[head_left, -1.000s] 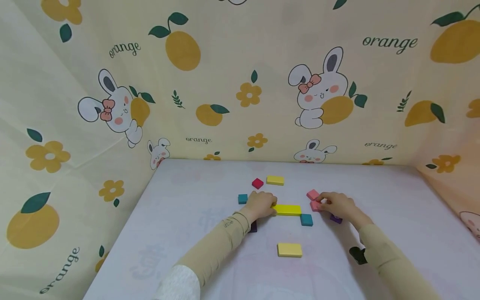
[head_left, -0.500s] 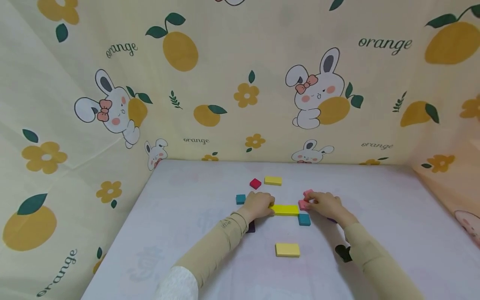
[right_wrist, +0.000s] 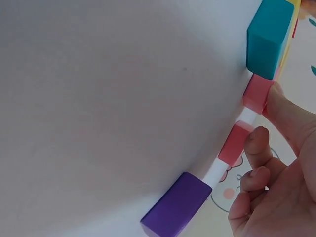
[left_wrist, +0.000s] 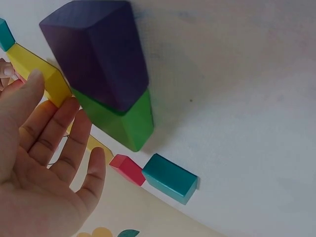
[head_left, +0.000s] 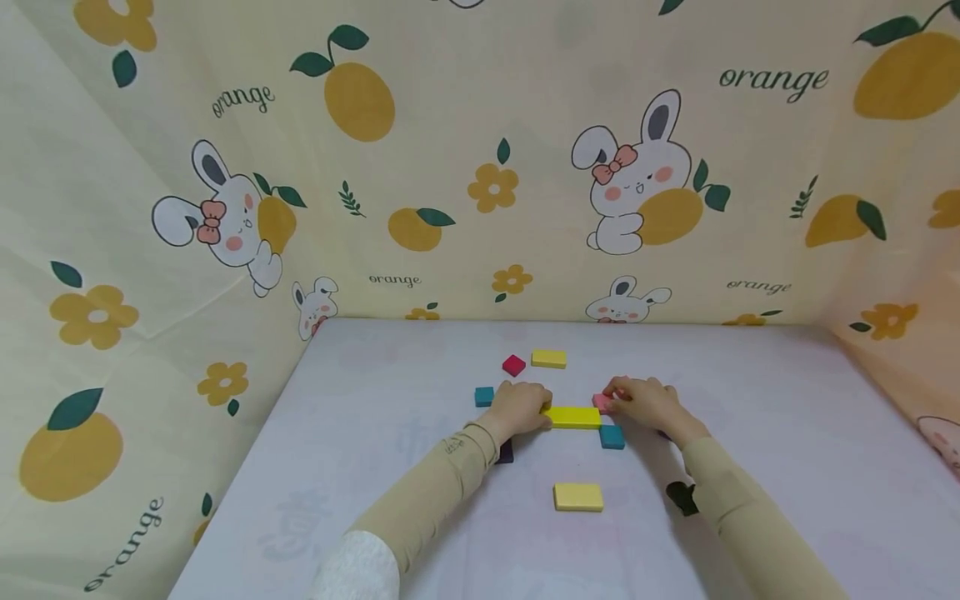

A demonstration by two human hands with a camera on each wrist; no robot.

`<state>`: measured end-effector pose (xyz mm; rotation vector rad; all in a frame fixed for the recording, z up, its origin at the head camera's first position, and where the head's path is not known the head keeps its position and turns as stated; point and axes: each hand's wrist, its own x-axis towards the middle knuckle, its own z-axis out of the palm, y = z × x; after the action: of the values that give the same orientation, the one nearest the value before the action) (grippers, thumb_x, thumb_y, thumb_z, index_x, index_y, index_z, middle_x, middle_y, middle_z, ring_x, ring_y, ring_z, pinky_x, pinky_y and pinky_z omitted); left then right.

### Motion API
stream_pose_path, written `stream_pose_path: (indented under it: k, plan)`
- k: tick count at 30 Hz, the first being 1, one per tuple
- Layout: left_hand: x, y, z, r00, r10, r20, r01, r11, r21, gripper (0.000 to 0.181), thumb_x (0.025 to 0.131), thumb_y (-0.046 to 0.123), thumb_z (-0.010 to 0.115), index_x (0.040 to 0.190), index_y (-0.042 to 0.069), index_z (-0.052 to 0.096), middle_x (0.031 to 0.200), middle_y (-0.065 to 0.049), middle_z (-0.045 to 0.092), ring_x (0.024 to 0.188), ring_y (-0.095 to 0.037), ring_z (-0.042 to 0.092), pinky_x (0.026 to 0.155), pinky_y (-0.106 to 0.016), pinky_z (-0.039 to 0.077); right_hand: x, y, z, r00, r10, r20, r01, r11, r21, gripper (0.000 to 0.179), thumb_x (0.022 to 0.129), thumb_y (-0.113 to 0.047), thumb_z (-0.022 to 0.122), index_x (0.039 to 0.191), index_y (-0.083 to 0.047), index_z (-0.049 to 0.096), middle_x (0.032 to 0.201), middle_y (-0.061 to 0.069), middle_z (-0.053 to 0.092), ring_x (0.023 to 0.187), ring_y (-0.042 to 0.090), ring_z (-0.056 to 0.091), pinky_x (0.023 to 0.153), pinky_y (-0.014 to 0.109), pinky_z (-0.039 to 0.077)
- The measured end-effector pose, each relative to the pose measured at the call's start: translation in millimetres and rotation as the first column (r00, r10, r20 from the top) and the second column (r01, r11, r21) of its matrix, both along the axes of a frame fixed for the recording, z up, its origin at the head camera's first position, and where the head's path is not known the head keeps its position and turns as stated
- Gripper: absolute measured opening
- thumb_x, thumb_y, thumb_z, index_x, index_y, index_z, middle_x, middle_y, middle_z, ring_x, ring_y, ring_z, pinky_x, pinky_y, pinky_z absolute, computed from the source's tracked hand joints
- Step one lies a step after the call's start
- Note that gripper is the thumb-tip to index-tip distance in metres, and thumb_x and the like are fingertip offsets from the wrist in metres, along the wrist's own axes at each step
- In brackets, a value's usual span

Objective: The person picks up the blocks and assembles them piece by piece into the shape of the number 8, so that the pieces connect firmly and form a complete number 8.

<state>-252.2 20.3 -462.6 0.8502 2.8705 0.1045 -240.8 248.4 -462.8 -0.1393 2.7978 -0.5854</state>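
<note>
My left hand holds the left end of a bright yellow block, thumb and fingers about it in the left wrist view. At the other end my right hand pinches a pink block that lies close to the yellow block and a teal block. In the right wrist view the thumb is on that pink block, and the index fingertip is at a second pink block, hidden in the head view. A dark purple block and a green block stand beside my left fingers.
Behind lie another teal block, a red block and a pale yellow block. Nearer is another pale yellow block. A purple block lies under the right hand. A printed cloth rises behind the white table.
My right hand has moved left, bringing a pink block close to the yellow block's right end. The left hand has stayed at the yellow block.
</note>
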Motion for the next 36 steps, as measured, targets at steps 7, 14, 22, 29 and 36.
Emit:
stream_pose_path:
  k: [7,14,22,29,36]
  plan:
    - [0.0,0.6,1.4,1.000,-0.002,-0.008,0.002,1.000,0.003,0.027,0.083,0.040,0.066,0.101,0.019,0.067,0.092,0.008,0.067,0.074,-0.009,0.054,0.076,-0.030,0.040,-0.1,-1.5,5.1,1.000,0.012,-0.010,-0.012,1.000,0.010,0.023,0.090,-0.030,0.059,0.108,-0.018,0.063,0.106,0.012,0.063,0.098,0.036,0.044,0.087,0.062,0.028]
    - [-0.7,2.7,1.6,1.000,0.002,0.002,-0.002,1.000,0.007,0.028,0.083,0.040,0.066,0.102,0.019,0.067,0.093,0.008,0.068,0.075,-0.009,0.054,0.080,-0.032,0.041,-2.6,0.2,5.1,1.000,0.005,-0.027,-0.004,1.000,0.024,0.023,0.091,-0.030,0.057,0.109,-0.018,0.061,0.105,0.010,0.064,0.095,0.036,0.047,0.089,0.065,0.027]
    - [0.4,4.2,2.1,1.000,-0.004,0.006,0.004,1.000,0.008,0.028,0.083,0.040,0.067,0.102,0.019,0.067,0.093,0.008,0.068,0.075,-0.008,0.054,0.077,-0.031,0.040,-0.7,4.0,2.4,1.000,0.010,-0.012,-0.010,1.000,-0.013,0.023,0.091,-0.031,0.057,0.110,-0.017,0.061,0.113,0.015,0.063,0.100,0.038,0.046,0.092,0.069,0.021]
    - [2.5,2.8,3.7,0.999,-0.031,-0.014,0.030,0.999,-0.024,0.029,0.085,0.041,0.065,0.105,0.019,0.067,0.094,0.007,0.067,0.077,-0.008,0.055,0.080,-0.031,0.041,0.5,3.8,0.2,1.000,-0.001,-0.022,0.000,1.000,-0.017,0.025,0.091,-0.032,0.057,0.112,-0.018,0.061,0.113,0.015,0.063,0.097,0.036,0.047,0.087,0.063,0.027]
    - [4.1,-1.7,1.7,0.997,-0.070,-0.031,0.069,0.997,-0.042,0.030,0.088,0.039,0.060,0.109,0.018,0.064,0.093,0.005,0.062,0.076,-0.010,0.051,0.079,-0.032,0.043,0.0,2.8,-3.1,1.000,-0.006,-0.022,0.006,1.000,-0.015,0.025,0.091,-0.032,0.057,0.111,-0.018,0.061,0.112,0.014,0.063,0.096,0.036,0.047,0.085,0.059,0.030]
